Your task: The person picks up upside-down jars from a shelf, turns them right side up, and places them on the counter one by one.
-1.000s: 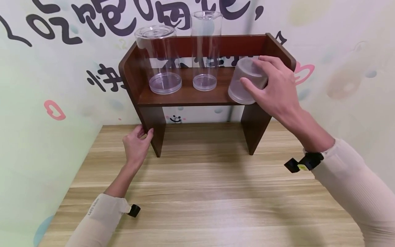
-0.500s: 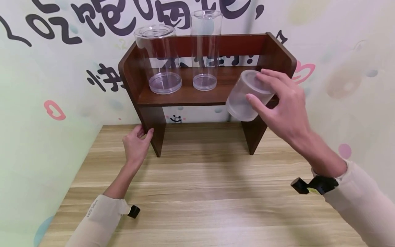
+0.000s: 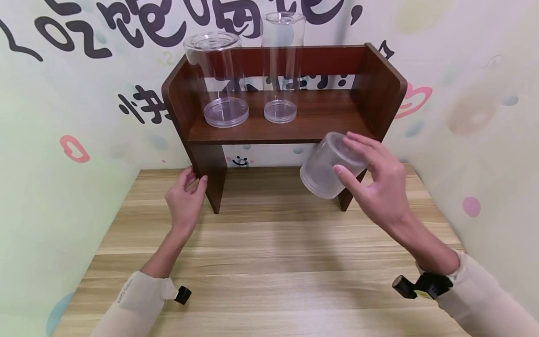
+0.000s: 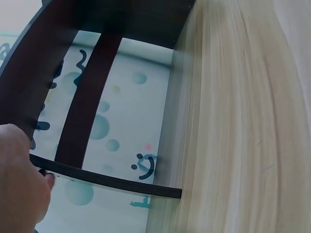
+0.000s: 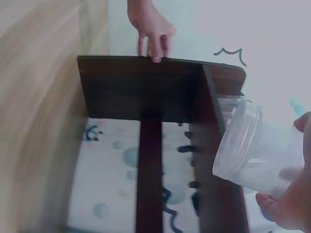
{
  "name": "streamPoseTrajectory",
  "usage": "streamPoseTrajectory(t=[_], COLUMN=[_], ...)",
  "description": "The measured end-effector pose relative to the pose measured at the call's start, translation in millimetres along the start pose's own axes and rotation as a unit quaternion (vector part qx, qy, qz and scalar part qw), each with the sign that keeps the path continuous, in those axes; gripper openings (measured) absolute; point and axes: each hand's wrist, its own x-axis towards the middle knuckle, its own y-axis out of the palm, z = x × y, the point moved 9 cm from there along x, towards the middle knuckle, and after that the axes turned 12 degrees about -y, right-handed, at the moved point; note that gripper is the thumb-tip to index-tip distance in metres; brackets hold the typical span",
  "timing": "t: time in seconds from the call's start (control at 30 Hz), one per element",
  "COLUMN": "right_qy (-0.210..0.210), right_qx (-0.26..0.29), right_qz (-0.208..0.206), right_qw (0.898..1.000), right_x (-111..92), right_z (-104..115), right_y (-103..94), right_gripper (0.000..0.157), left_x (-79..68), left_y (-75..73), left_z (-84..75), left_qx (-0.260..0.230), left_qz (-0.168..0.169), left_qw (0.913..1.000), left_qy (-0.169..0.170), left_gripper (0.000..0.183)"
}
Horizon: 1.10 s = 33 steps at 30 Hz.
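Note:
My right hand (image 3: 381,187) grips a short, frosted clear plastic jar (image 3: 330,168) round its side. The jar is tilted, lid end down to the left, in front of the shelf board's right part. In the right wrist view the jar (image 5: 257,150) shows a clear ridged end. My left hand (image 3: 185,199) pinches the front edge of the left side panel of a dark brown wooden shelf (image 3: 269,135). On the shelf board stand two clear jars, a wide one (image 3: 225,112) at the left and a tall narrow one (image 3: 281,70) beside it, both with their lids down.
The shelf stands on a light wood-grain table (image 3: 269,262) against a printed wall (image 3: 84,201). Its right side panel (image 3: 379,89) rises behind my right hand. Walls close off the table at the left and right.
My right hand has brought the frosted jar down and forward off the right part of the shelf board, tilting it further. My left hand stays on the side panel.

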Motion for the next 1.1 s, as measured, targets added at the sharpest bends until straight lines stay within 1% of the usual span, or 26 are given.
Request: streamPoseTrajectory(t=[0.07, 0.1, 0.17, 0.23, 0.3, 0.37, 0.43, 0.5, 0.53, 0.63, 0.7, 0.73, 0.77, 0.87, 0.93, 0.97, 1.03, 1.1], right_qy=[0.024, 0.034, 0.053, 0.073, 0.095, 0.118, 0.143, 0.168, 0.182, 0.228, 0.259, 0.275, 0.290, 0.329, 0.348, 0.356, 0.368, 0.380], right_qx=[0.051, 0.078, 0.123, 0.152, 0.172, 0.175, 0.179, 0.182, 0.182, 0.203, 0.222, 0.238, 0.261, 0.327, 0.365, 0.380, 0.397, 0.409], right_qz=[-0.004, -0.009, -0.018, -0.023, -0.028, -0.025, -0.022, -0.018, -0.016, -0.018, -0.023, -0.028, -0.037, -0.060, -0.073, -0.080, -0.086, -0.092], right_qw=[0.998, 0.996, 0.991, 0.985, 0.980, 0.977, 0.973, 0.969, 0.966, 0.952, 0.940, 0.931, 0.920, 0.884, 0.860, 0.850, 0.837, 0.825], right_x=[-9.1, -13.4, -21.9, -30.3, -38.5, -46.4, -53.9, -60.7, -64.2, -73.9, -79.7, -82.6, -84.8, -91.1, -94.3, -95.9, -98.9, -102.1], right_z=[-7.2, -10.3, -15.9, -21.1, -27.0, -32.9, -39.4, -45.6, -48.7, -57.8, -63.1, -65.5, -67.4, -71.8, -72.9, -73.6, -74.7, -75.9], right_y=[6.7, 10.1, 17.6, 24.8, 31.8, 39.3, 47.1, 54.8, 58.7, 70.1, 77.7, 81.9, 86.5, 99.8, 108.0, 111.6, 117.7, 124.0], right_gripper=[0.047, 0.046, 0.045, 0.042, 0.040, 0.038, 0.037, 0.036, 0.036, 0.036, 0.037, 0.038, 0.038, 0.040, 0.040, 0.039, 0.039, 0.038], left_x=[-4.9, -8.6, -18.5, -30.5, -42.0, -51.5, -59.7, -66.9, -70.0, -77.6, -79.2, -80.9, -81.7, -85.1, -89.7, -90.9, -94.9, -98.3], left_y=[-5.8, -9.1, -15.7, -20.2, -21.3, -18.3, -12.1, -3.6, 1.5, 17.9, 31.1, 37.3, 44.4, 66.4, 79.4, 85.7, 94.9, 102.1], left_z=[-11.6, -20.3, -40.9, -62.0, -80.0, -93.3, -103.6, -111.5, -114.7, -119.8, -113.9, -113.5, -108.9, -93.4, -88.3, -82.3, -78.3, -74.7], left_qx=[-0.015, -0.020, -0.024, -0.024, -0.029, -0.040, -0.052, -0.058, -0.060, -0.064, -0.065, -0.064, -0.062, -0.045, -0.025, -0.014, 0.006, 0.026], left_qz=[-0.034, -0.054, -0.095, -0.130, -0.150, -0.146, -0.125, -0.092, -0.071, -0.005, 0.039, 0.060, 0.079, 0.136, 0.165, 0.175, 0.190, 0.198], left_qw=[0.9990, 0.9972, 0.9906, 0.9813, 0.9725, 0.9680, 0.9657, 0.9648, 0.9653, 0.9671, 0.9681, 0.9691, 0.9695, 0.9704, 0.9706, 0.9702, 0.9695, 0.9688], left_qy=[0.027, 0.048, 0.095, 0.140, 0.176, 0.200, 0.222, 0.240, 0.244, 0.246, 0.239, 0.231, 0.224, 0.194, 0.173, 0.167, 0.154, 0.147], left_gripper=[0.039, 0.039, 0.038, 0.035, 0.034, 0.034, 0.036, 0.038, 0.040, 0.046, 0.053, 0.057, 0.062, 0.076, 0.085, 0.089, 0.095, 0.100])
